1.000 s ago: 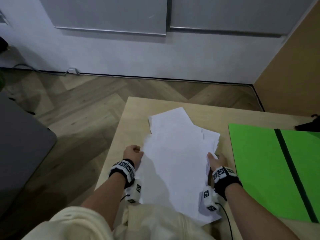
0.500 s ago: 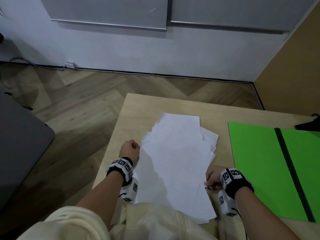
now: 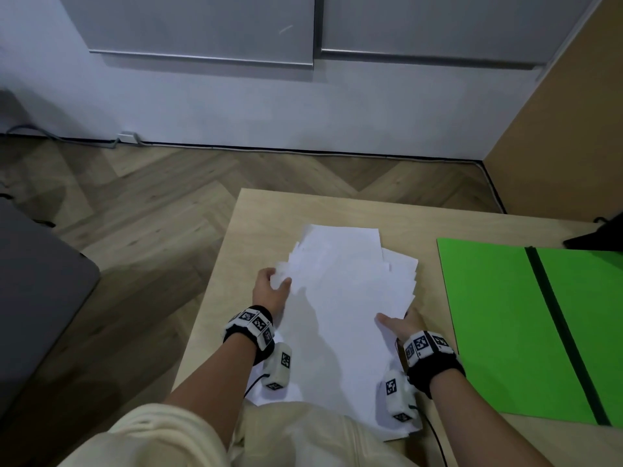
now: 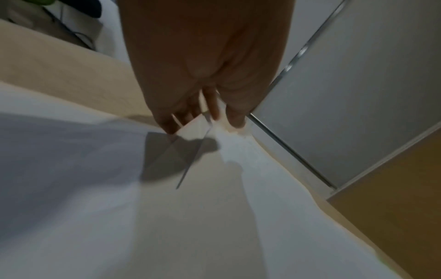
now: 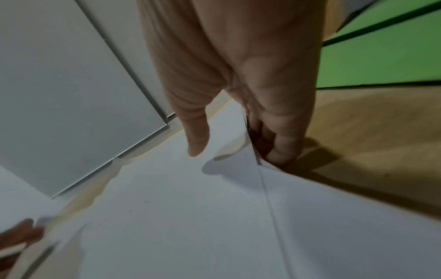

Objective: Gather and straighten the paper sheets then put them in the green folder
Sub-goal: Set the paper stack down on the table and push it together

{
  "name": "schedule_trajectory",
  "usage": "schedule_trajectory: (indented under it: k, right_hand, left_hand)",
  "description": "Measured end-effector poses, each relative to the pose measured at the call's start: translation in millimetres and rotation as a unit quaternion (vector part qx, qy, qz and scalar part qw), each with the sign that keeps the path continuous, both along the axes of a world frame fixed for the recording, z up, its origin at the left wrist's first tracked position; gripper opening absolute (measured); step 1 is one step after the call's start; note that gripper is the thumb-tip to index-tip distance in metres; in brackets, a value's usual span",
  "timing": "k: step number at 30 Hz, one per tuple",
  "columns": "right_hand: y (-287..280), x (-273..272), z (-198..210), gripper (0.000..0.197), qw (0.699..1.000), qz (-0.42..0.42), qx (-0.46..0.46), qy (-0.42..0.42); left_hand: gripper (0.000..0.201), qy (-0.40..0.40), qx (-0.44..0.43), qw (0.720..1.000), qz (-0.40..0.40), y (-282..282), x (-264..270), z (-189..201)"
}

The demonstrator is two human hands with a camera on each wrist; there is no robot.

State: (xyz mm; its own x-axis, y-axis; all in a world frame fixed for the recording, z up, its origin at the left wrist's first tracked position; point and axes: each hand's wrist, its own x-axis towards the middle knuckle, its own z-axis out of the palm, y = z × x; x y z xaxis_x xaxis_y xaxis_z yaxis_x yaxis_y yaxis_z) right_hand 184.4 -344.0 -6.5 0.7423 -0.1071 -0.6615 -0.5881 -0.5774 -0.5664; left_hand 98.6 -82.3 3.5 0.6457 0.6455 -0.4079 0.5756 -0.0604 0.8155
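Note:
A loose, fanned stack of white paper sheets lies on the light wooden table in front of me. My left hand holds the stack's left edge, thumb on top and fingers beneath; the left wrist view shows those fingers under a lifted sheet corner. My right hand grips the right edge, with its thumb over the sheets and its fingers tucked under. The green folder lies open and flat to the right, a black strip down its spine.
A dark object sits at the table's far right, behind the folder. The table's left edge drops to a wooden floor, where a grey piece of furniture stands. A brown panel rises at the right.
Both hands slid forward along the stack's sides. The left hand went from a fist beside the paper to holding its edge. The sheets' far ends have drawn closer together.

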Motion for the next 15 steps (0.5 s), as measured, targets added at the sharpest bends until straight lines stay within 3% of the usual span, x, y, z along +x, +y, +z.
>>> schedule_trajectory:
  k: [2, 3, 6, 9, 11, 15]
  right_hand:
    - [2, -1, 4, 0.072, 0.999, -0.01, -0.042, 0.0]
    - [4, 0, 6, 0.07, 0.998, -0.011, -0.065, -0.005]
    - [11, -4, 13, 0.057, 0.996, 0.001, -0.088, 0.016]
    - [17, -8, 12, 0.028, 0.999, -0.012, -0.026, 0.019]
    - [20, -8, 17, 0.034, 0.999, -0.003, -0.018, 0.032]
    - [16, -5, 29, 0.049, 0.998, -0.011, -0.049, 0.047]
  left_hand:
    - [0.076, 0.08, 0.063, 0.995, -0.02, 2, -3, -2]
    - [0.081, 0.114, 0.092, 0.988, -0.037, 1, -4, -1]
    - [0.063, 0.152, 0.104, 0.981, -0.064, -4, -5, 1]
    - [0.031, 0.182, 0.05, 0.979, -0.077, -6, -4, 9]
    - [0.009, 0.176, 0.015, 0.981, -0.077, -4, -5, 14]
    - [0.019, 0.177, -0.02, 0.979, -0.097, -4, -7, 11]
